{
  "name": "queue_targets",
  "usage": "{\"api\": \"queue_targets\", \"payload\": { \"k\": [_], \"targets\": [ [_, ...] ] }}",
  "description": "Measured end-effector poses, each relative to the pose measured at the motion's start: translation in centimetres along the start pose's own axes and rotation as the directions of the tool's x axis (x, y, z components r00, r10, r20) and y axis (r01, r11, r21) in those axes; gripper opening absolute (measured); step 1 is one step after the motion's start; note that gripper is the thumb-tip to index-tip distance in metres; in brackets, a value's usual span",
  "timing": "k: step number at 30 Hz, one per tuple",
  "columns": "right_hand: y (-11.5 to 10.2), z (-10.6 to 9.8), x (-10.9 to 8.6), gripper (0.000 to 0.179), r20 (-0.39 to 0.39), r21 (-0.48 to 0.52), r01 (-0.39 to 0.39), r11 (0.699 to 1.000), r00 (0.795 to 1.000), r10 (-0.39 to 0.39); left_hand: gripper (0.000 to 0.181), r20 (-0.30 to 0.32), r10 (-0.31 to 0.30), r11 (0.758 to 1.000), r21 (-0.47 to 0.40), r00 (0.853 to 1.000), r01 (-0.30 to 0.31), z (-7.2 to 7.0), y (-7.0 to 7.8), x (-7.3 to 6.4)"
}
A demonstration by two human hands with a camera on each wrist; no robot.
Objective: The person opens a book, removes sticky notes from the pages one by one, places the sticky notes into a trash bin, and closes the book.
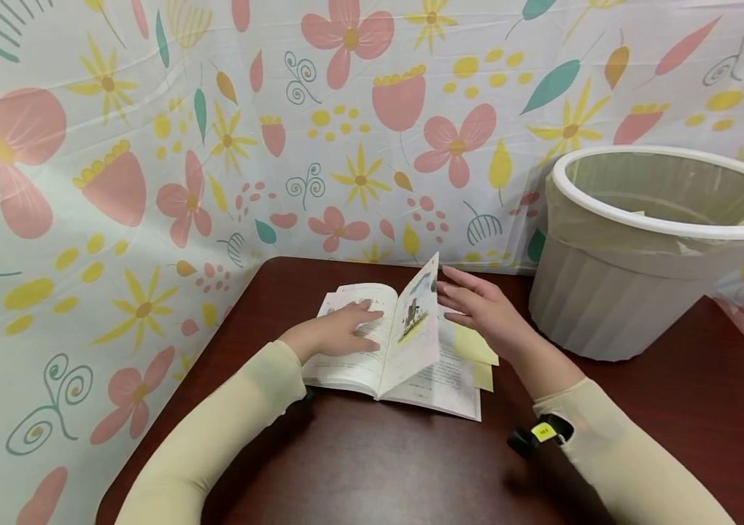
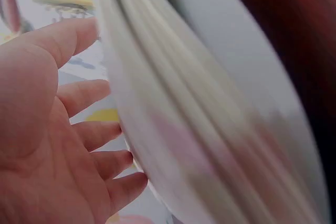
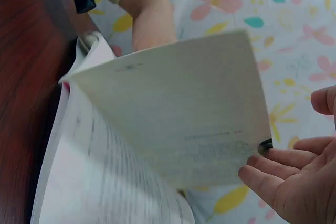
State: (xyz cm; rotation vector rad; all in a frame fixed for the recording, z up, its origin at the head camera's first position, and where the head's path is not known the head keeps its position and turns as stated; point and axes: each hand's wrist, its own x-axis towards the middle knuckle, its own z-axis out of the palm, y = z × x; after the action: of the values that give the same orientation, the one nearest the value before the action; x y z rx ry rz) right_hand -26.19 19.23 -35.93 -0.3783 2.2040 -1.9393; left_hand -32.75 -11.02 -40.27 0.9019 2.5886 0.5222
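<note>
An open book (image 1: 359, 368) lies on the dark table, one page (image 1: 419, 321) standing up from the spine with a coloured picture on its left side. My left hand (image 1: 335, 332) rests on the left page, fingers spread; in the left wrist view its fingertips (image 2: 128, 179) lie along the curved page edges. Behind the raised page's free edge is my right hand (image 1: 486, 310), with its fingers extended. The right wrist view shows its fingertips (image 3: 252, 171) touching that page's outer edge, the thumb held apart. Yellow paper tabs (image 1: 477, 346) stick out at the book's right.
A grey ribbed bin (image 1: 598, 292) with a white rim and a liner stands on the table (image 1: 372, 467) at the right. A flowered curtain (image 1: 214, 146) hangs behind and to the left. A black wrist device (image 1: 539, 434) is strapped at the right sleeve.
</note>
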Motion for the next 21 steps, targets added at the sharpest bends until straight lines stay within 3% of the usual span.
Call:
{"api": "queue_targets", "payload": {
  "k": [6,11,17,21],
  "targets": [
    [-0.4,3.1,1.8,0.067,0.019,-0.027,0.049,0.998,0.999,-0.048,0.074,-0.023,-0.009,1.000,-0.021,1.000,0.009,0.3,-2.1,-1.5],
    [-0.4,5.9,2.9,0.064,0.048,-0.146,0.078,0.986,0.996,-0.072,0.075,-0.036,-0.060,0.997,-0.041,0.998,0.058,0.5,-3.9,-2.4],
    [0.4,8.6,3.8,0.065,0.085,-0.349,0.111,0.931,0.993,-0.086,0.077,-0.041,-0.101,0.995,-0.029,0.994,0.100,0.5,-6.1,-3.0],
    [1.5,9.8,4.0,0.070,0.160,-0.448,0.134,0.884,0.985,-0.069,0.075,-0.052,-0.111,0.992,-0.061,0.992,0.108,0.5,-7.3,-3.4]
  ]
}}
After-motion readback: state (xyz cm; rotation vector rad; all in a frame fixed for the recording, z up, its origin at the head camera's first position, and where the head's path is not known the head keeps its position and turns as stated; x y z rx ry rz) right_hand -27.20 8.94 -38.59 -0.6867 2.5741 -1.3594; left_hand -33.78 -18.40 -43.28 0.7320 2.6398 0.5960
